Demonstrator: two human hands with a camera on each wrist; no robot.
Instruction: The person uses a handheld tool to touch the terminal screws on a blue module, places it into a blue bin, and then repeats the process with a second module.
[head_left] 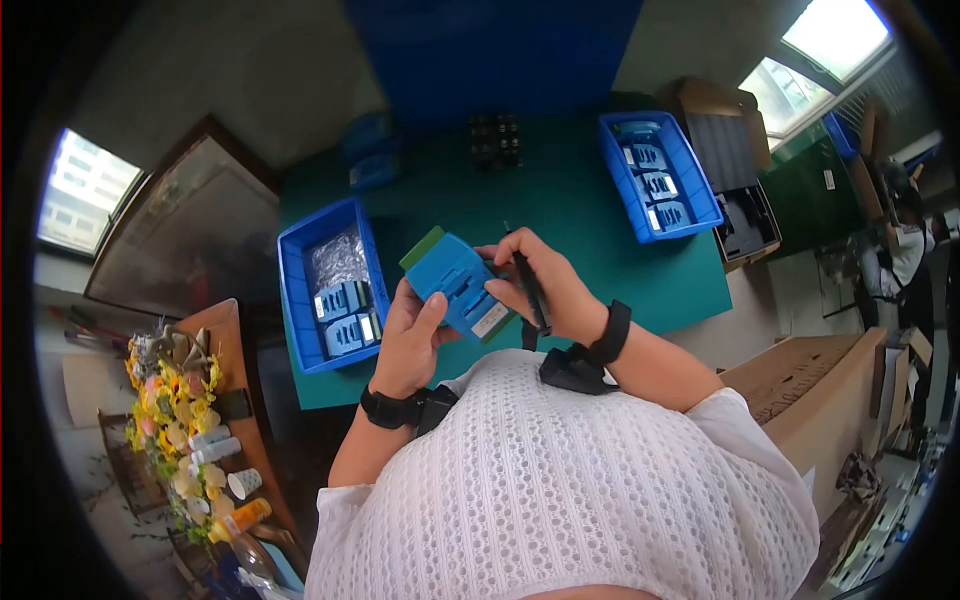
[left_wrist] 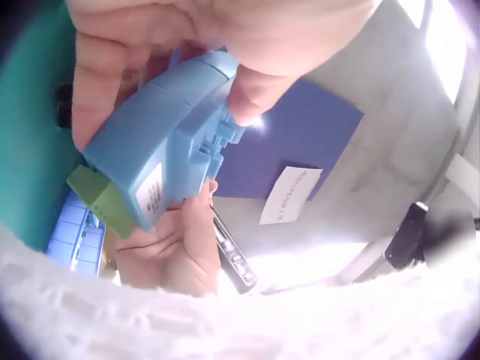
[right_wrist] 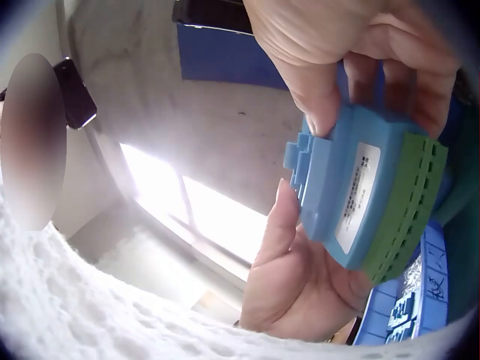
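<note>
A blue plastic electronic module [head_left: 450, 278] with green terminal blocks [right_wrist: 405, 206] along its edges is held up in front of the chest. My left hand [head_left: 405, 335] grips its near left side, the thumb lying on the clipped face. From the other side my right hand [head_left: 545, 280] pinches the module, thumb by the clips. A slim black pen-like tool [head_left: 530, 290] is also held in the right hand, lying across it. White printed labels [right_wrist: 358, 196] show on the module's side. The fingers behind the module are partly hidden.
On the green table [head_left: 440, 200], a blue bin [head_left: 285, 300] at left holds similar modules and clear plastic. Another blue bin [head_left: 690, 225] with several modules stands at back right. Dark small parts [head_left: 495, 140] and blue pieces [head_left: 372, 165] lie behind. An open cardboard box [head_left: 820, 380] is at right.
</note>
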